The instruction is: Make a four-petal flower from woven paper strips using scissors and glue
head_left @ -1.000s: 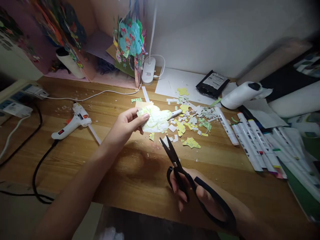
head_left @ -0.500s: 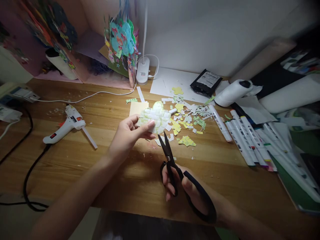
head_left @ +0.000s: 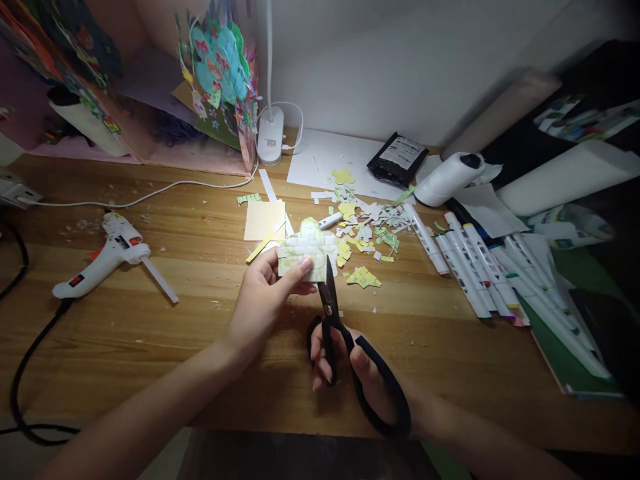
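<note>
My left hand (head_left: 263,293) pinches a pale green and white paper cutout (head_left: 306,252) between thumb and fingers, holding it above the wooden desk (head_left: 200,320). My right hand (head_left: 350,367) grips black scissors (head_left: 333,320) through their loops. The blades point up and away from me, and their tips meet the cutout's lower right edge. A heap of green, yellow and white paper scraps (head_left: 365,230) lies just beyond the cutout.
A white glue gun (head_left: 100,257) with a black cord lies at left. Several white markers (head_left: 470,263) lie in a row at right, beside a paper roll (head_left: 447,179) and a black packet (head_left: 397,159). A lamp base (head_left: 270,137) and colourful paper craft (head_left: 220,67) stand at the back.
The left hand drew the cutout nearer to me, off the scrap heap. The scissors moved up and left until their blades reached the cutout's edge. The view shifted, sliding everything leftward.
</note>
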A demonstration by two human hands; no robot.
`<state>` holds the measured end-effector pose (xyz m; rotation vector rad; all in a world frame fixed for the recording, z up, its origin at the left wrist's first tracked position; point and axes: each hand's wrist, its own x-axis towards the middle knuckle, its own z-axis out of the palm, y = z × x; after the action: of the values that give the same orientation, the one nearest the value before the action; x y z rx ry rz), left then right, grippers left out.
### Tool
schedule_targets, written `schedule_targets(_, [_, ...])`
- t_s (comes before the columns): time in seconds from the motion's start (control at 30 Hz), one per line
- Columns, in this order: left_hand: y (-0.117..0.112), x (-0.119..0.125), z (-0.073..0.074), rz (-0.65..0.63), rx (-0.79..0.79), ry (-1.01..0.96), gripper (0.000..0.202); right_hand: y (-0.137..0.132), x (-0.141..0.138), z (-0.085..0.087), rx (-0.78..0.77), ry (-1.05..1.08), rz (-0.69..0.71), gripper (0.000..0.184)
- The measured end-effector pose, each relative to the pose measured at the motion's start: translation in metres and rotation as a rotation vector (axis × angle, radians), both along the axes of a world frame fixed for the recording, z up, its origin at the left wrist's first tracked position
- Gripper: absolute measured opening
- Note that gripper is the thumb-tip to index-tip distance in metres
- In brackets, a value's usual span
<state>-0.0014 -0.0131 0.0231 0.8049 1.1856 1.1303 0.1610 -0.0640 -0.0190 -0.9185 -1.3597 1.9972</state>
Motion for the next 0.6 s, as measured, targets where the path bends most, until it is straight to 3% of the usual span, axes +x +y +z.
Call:
schedule_targets(0.17, [-0.002, 0.002, -0.002, -0.050, -0.035, -0.021, 0.031, 0.000, -0.002, -0.001, 0.031, 0.001, -0.087, 0.062])
schedule_targets(0.4, [-0.001, -0.003, -0.005, -0.075, 0.039, -0.007, 0.027, 0.003, 0.000, 0.001, 0.087, -0.046, -0.071, 0.063])
schedule_targets(0.6, [0.000, -0.004, -0.005, -0.092, 0.056, 0.009, 0.026, -0.001, 0.000, -0.009, 0.001, 0.001, -0.099, 0.064])
